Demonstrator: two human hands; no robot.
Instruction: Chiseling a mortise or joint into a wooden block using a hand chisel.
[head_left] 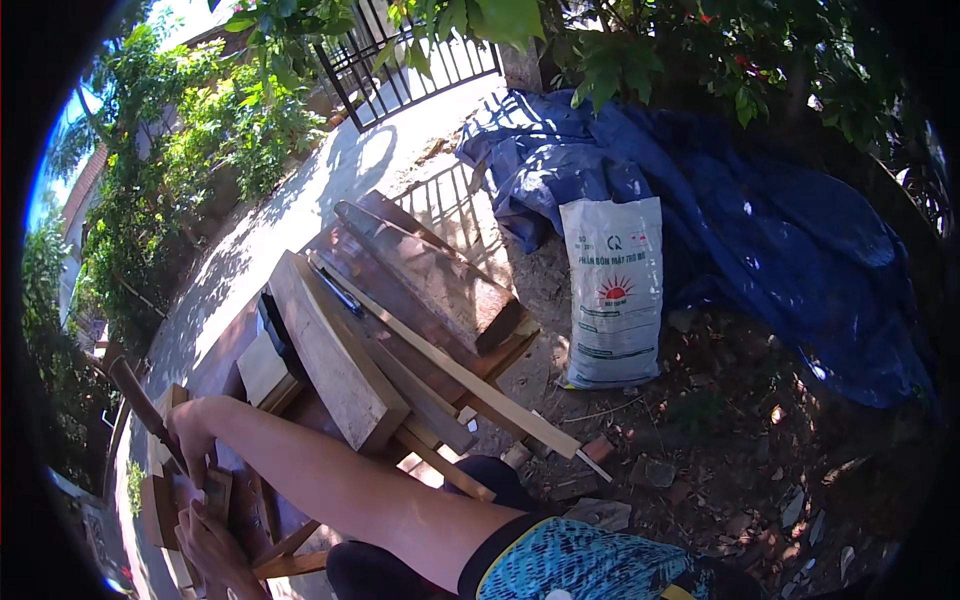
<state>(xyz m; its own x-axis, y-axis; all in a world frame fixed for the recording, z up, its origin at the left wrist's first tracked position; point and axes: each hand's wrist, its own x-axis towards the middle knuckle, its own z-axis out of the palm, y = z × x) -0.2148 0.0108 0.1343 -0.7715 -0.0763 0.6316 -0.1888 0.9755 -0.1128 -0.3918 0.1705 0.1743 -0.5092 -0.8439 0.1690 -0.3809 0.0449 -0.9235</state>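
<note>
My right hand [192,432] reaches across from the lower right to the left end of a wooden work surface [230,345]. Its fingers bend down close to a brown wooden stick-like piece [138,395]; whether they grip that piece is unclear. Just below, my left hand [212,550] has its fingers curled by a small pale bit [199,496]. The two hands nearly meet beside a short wooden block [216,494]. What either hand holds is too small and shaded to name.
Thick planks [345,360] and a long thin strip [470,385] lie right of my arm, with a slim metal tool [338,290] among them. Beyond stand a white printed sack [615,300] and a crumpled blue tarp [760,230]. A black gate [410,75] is at the back.
</note>
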